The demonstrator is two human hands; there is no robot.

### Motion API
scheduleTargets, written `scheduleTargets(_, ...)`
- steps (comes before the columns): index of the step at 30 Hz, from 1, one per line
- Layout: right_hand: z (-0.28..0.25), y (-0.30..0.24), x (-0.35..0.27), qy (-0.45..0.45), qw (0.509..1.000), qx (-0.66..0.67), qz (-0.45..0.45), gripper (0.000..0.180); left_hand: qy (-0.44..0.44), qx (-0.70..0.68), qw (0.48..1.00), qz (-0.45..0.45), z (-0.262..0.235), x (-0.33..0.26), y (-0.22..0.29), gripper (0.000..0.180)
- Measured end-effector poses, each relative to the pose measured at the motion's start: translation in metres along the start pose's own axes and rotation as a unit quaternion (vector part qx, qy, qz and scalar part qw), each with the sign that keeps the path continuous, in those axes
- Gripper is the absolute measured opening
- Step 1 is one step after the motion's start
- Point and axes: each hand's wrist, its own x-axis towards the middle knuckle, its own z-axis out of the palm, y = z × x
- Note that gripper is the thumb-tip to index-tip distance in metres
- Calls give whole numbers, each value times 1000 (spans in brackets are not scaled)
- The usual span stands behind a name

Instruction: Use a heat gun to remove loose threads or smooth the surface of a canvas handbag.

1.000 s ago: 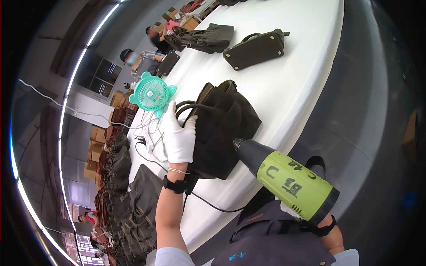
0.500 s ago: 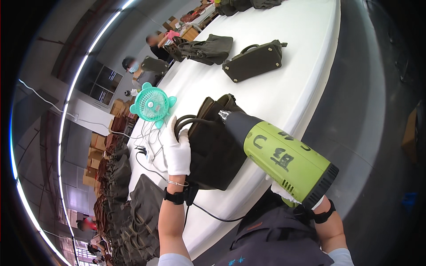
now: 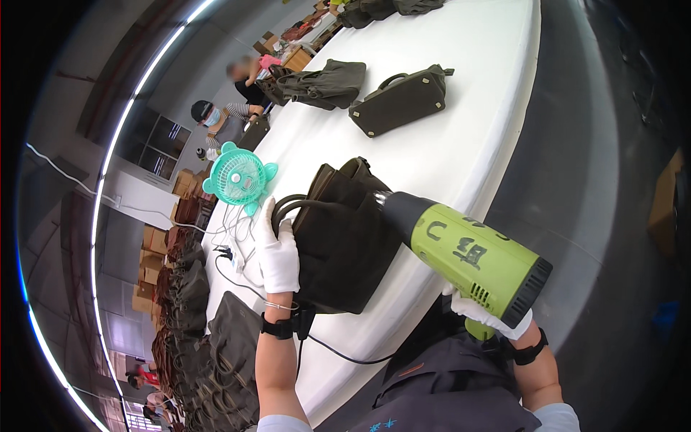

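A dark olive handbag [image 3: 345,248] stands on the white table in front of me. My left hand [image 3: 278,255], in a white glove, is closed at the bag's left side, with the looped handles [image 3: 306,204] by its fingers. In my gloved right hand [image 3: 493,315] is a green heat gun [image 3: 471,255] with a dark nose. Its metal nozzle points left at the bag's upper right side, close to the surface. Much of the right hand's grip is hidden behind the heat gun's body.
A turquoise fan [image 3: 240,178] stands beyond my left hand, cables trailing near it. Another olive bag [image 3: 399,101] lies farther up the white table [image 3: 461,151]. Many dark bags [image 3: 216,374] are heaped at the lower left. A co-worker [image 3: 227,122] handles a bag across the table.
The heat gun's nozzle has shifted slightly right and down along the bag. More of my right hand shows now. The co-worker across the table has lowered a bag.
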Motion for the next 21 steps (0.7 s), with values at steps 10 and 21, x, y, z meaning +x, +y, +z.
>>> scheduleTargets(10,-5,11,-8,6,986,159,-55,35,-16,-80,993,-81,-24,8,-19,45)
scheduleTargets(21,-2,28,-12,-48,987,-108,-112,38,-16,-231,964,-131,-35,4,-58,46)
